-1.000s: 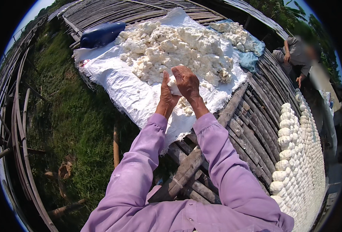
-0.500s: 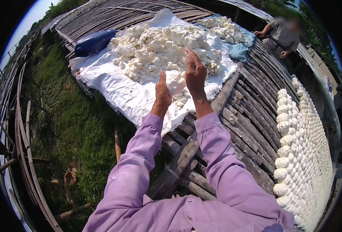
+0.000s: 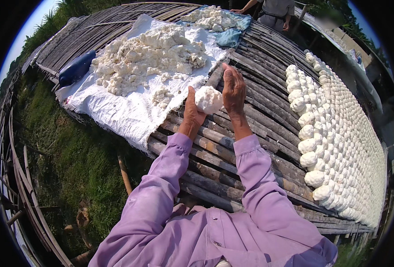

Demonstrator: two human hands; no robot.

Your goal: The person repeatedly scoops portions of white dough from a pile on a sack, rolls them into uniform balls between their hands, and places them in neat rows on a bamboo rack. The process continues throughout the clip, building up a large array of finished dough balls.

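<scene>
A rough white ball (image 3: 208, 100) rests in my left hand (image 3: 192, 113), whose thumb lies up its left side. My right hand (image 3: 234, 91) stands just right of the ball, palm toward it and fingers lightly curved; whether it touches cannot be told. Behind them, a loose heap of crumbly white material (image 3: 148, 58) lies on a white woven sheet (image 3: 90, 102) with frayed edges.
Bamboo poles form the platform (image 3: 268, 124). Dense rows of white balls (image 3: 330, 133) cover its right side. A blue container (image 3: 74, 69) lies at the back left, a second heap (image 3: 210, 18) on blue plastic behind. Another person (image 3: 272, 15) stands at the far edge. Grass lies below left.
My view has turned right, so the heap sits farther left in it. The ball, earlier mostly hidden between my hands, now shows above the poles; my right hand has uncurled from over it.
</scene>
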